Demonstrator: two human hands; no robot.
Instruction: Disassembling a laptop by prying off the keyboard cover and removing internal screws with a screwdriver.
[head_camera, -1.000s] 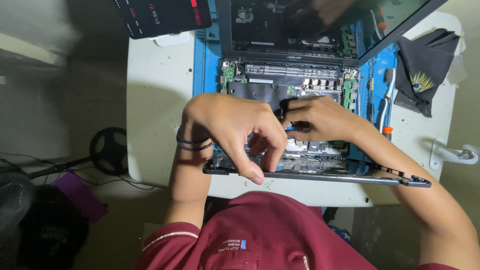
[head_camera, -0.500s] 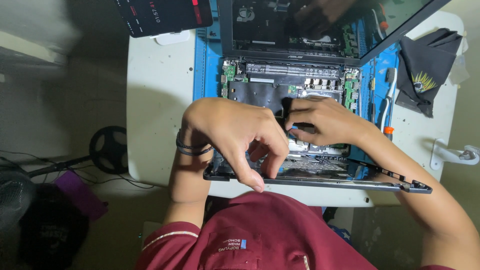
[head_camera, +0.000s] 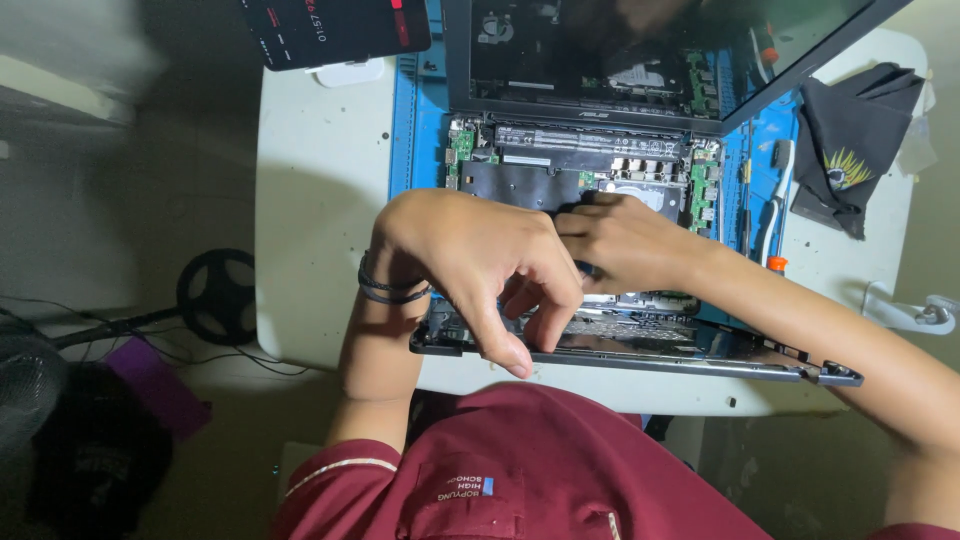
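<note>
The white table carries a blue mat, and on it sits an opened laptop, boards bare and lid tipped back. Its near edge hangs past the table — lean on it and it could tip toward the lap. Left hand is curled over the front rim, fingers pressing down, nothing gripped that I can see. Right hand pinches a small dark tool, mostly hidden — a slip there could gouge the board.
</note>
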